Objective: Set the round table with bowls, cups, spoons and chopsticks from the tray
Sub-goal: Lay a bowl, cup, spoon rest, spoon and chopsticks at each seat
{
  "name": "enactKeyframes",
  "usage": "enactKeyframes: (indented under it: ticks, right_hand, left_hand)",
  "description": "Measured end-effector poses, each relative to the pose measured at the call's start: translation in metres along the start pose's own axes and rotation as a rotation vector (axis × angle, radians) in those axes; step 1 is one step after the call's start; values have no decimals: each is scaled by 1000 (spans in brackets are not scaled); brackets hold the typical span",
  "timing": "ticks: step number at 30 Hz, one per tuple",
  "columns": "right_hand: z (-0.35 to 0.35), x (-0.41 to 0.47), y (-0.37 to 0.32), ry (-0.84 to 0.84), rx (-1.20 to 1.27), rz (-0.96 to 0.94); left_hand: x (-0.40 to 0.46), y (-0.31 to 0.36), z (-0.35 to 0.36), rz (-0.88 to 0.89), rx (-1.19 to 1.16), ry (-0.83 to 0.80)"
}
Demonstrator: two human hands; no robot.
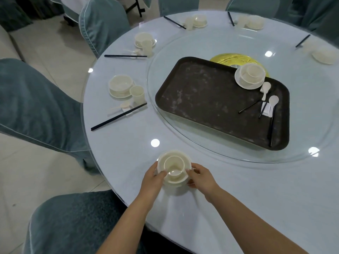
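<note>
holding a nested cream plastic set — small cup [173, 165] inside a bowl [166, 158] on a saucer — at the near edge of the round white glass-topped table [183, 125]. my left hand [153, 180] curls its fingers round the left rim of the set; my right hand [200, 177] pinches the right rim, fingers bent. the set sits just off the table's edge, in front of the teal-covered chair [73, 220] below me.

dark brown rectangular tray [201, 99] lies on the clear glass turntable [229, 154] in the table's middle. on its far right corner: another cream bowl-and-cup stack [250, 75]. beside that, two white spoons [266, 88], black chopsticks [249, 106] and a small white rest, loosely scattered.

places to my left are laid: bowl on saucer [120, 85], cup [137, 92] just beside it, spoon and black chopsticks nearer the rim. more settings follow round the far side, blurred.
</note>
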State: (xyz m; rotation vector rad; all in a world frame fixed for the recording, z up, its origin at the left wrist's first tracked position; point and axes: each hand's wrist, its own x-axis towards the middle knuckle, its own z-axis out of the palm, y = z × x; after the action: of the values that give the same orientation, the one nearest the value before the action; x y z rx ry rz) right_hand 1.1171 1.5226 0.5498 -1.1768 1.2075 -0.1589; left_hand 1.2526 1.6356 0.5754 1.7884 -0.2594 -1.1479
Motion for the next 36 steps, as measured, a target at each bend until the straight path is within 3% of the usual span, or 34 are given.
enactKeyframes:
  ticks: [20, 25, 29, 32, 36]
  right_hand:
    - [19, 26, -14, 88, -179, -20]
    - [16, 24, -17, 144, -232, -7]
    - [14, 15, -23, 245, -352, -105]
    - [21, 11, -32, 203, -275, -128]
    - [34, 8, -48, 59, -174, -104]
  left_hand:
    - [33, 13, -13, 25, 75, 11]
    - [34, 12, -17, -11, 128, 94]
    - [29, 12, -19, 103, 265, 250]
    - [25, 19, -16, 141, 334, 232]
    - [25, 34, -6, 44, 311, 93]
